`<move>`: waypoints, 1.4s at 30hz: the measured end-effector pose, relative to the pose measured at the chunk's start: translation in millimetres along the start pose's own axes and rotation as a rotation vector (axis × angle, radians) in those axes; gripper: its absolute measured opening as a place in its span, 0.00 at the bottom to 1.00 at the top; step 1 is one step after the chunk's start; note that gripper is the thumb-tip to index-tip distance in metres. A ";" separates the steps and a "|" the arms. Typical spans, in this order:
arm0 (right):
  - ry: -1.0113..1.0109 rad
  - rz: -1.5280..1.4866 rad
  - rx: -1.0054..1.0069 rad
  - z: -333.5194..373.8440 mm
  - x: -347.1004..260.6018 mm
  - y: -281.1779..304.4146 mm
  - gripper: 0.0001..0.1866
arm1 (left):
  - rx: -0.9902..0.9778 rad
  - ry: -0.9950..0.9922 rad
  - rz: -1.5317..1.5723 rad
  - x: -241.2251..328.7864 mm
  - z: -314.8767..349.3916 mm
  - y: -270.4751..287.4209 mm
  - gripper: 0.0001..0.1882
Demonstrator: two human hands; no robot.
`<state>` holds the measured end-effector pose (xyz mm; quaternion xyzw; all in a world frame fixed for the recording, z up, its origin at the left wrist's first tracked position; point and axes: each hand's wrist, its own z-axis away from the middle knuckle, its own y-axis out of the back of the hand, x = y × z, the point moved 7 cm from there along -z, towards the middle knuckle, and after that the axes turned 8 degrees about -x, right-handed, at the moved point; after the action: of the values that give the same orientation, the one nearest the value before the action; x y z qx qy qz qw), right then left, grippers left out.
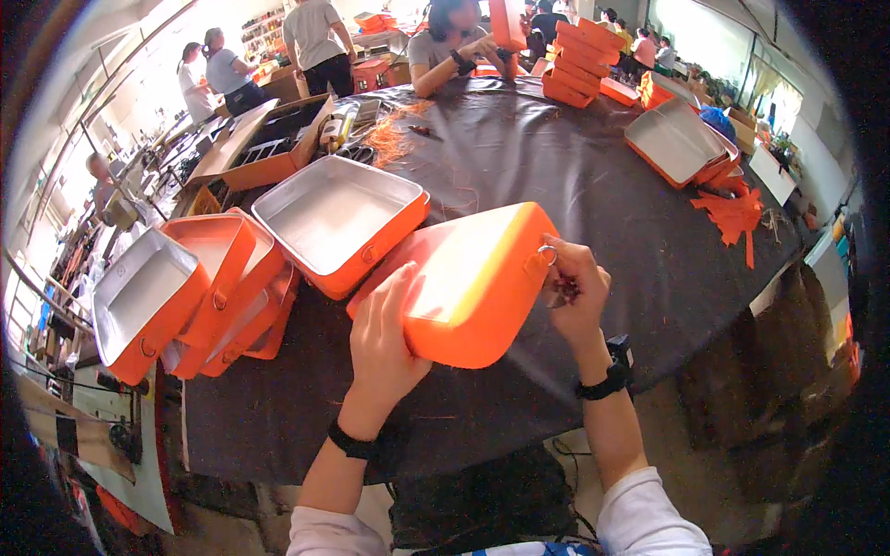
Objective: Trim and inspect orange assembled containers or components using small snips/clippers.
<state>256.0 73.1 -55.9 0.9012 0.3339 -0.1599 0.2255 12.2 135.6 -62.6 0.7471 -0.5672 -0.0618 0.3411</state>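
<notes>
An orange box-shaped case [464,287] is tilted over the dark table in front of me, its closed side turned up. My left hand [385,329] grips its near left end, fingers laid over the top. At the opposite end, the thumb and fingers of my right hand [579,283] pinch by a metal ring [549,254] on a small orange tab. Something small and dark reddish [562,291] shows in that palm; its kind is unclear. Just beyond the left hand lies an orange tray-like case half [338,218] with a pale lining, open side up.
Several similar case halves [153,296] lean in a stack at the left. A cardboard box [278,148] of dark pieces and orange threads [394,134] lie behind. More orange cases [579,60] and cloth scraps [732,218] are at the right. Across the table [593,176], a person [454,46] handles another case.
</notes>
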 end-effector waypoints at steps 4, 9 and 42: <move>-0.135 0.006 -0.068 -4.4 -0.3 -1.5 0.17 | 0.035 0.047 -0.089 -6.5 0.9 2.1 0.30; -0.208 -0.144 0.010 -5.2 11.0 12.8 0.17 | 0.121 0.107 -0.079 -15.1 4.4 4.3 0.25; 0.078 0.077 -0.051 -7.0 -23.7 14.7 0.17 | 0.129 0.111 -0.078 -14.0 1.9 6.5 0.25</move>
<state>249.7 54.2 -35.1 0.9128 0.3117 -0.1071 0.2413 1.3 146.4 -64.4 0.7912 -0.5207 0.0032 0.3208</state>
